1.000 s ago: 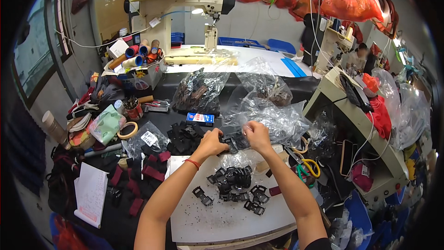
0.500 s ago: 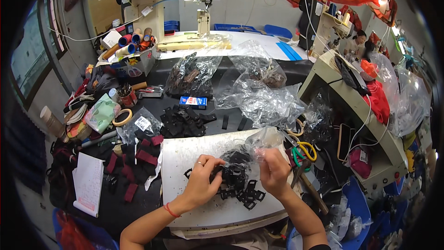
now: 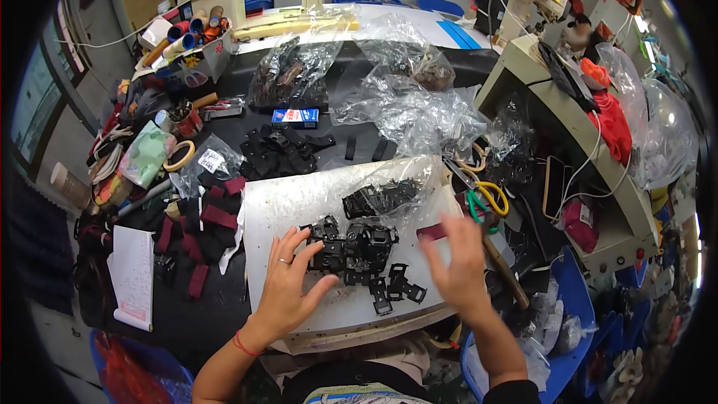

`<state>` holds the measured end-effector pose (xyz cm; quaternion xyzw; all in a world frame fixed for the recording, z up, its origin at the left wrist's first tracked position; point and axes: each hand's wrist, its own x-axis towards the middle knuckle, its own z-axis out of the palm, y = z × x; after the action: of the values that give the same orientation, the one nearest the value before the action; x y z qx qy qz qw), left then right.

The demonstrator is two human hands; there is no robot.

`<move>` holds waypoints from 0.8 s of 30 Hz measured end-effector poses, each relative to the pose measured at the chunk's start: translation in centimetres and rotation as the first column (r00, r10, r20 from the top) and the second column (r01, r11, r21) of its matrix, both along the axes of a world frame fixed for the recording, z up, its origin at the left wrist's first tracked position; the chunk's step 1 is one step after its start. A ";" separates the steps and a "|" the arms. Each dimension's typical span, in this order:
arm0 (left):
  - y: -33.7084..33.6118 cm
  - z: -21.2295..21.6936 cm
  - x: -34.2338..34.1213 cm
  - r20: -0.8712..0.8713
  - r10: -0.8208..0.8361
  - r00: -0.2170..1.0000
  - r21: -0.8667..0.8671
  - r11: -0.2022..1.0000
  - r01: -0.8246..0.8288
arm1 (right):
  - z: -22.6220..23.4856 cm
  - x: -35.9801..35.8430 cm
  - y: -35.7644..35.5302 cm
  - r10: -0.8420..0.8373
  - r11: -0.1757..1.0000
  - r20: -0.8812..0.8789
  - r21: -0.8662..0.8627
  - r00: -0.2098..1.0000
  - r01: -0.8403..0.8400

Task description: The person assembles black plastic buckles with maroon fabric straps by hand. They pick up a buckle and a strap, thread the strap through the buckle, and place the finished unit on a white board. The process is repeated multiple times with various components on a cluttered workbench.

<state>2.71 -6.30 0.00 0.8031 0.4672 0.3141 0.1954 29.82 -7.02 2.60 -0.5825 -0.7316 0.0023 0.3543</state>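
On the white board (image 3: 273,202) lies a heap of small black plastic buckles (image 3: 363,247), with several more spread in front of it. More black buckles sit in a clear plastic bag (image 3: 381,198) behind the heap. My left hand (image 3: 293,280) is open, fingers spread, at the heap's left edge with its fingertips by the buckles. My right hand (image 3: 458,269) is raised over the board's right side and smeared by motion. Beside its fingers shows a maroon strap piece (image 3: 431,233); whether the hand touches it I cannot tell.
Right of the board lie scissors with yellow (image 3: 495,198) and green handles and a wooden-handled tool (image 3: 505,273). Black straps (image 3: 280,151), a small blue box (image 3: 295,118) and clear bags (image 3: 419,108) lie behind. Maroon pieces (image 3: 198,280) and a notepad (image 3: 134,277) are left.
Both hands have come away from the bag and the heap. The bag lies flatter on the board, with buckles spread before it. My right hand has moved right; my left has opened.
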 end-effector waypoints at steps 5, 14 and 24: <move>-0.7 -0.6 1.8 -0.040 -0.012 0.999 0.014 1.000 0.013 | -2.9 -1.0 -7.2 -0.089 0.974 -0.050 -0.214 0.995 0.076; -5.7 0.0 4.8 -0.078 -0.151 0.985 0.254 0.953 0.166 | -5.3 -1.9 -3.6 -0.154 0.986 -0.155 -0.085 0.976 0.142; -5.2 -2.1 6.4 -0.243 -0.105 0.964 0.193 0.969 0.154 | -4.5 -1.9 -4.8 -0.245 0.969 -0.711 -0.199 0.659 0.146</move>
<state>9.09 -11.46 -2.05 0.8791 0.3972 0.2527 0.0742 27.91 -11.86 -1.89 -0.6291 -0.4609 0.2415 0.5775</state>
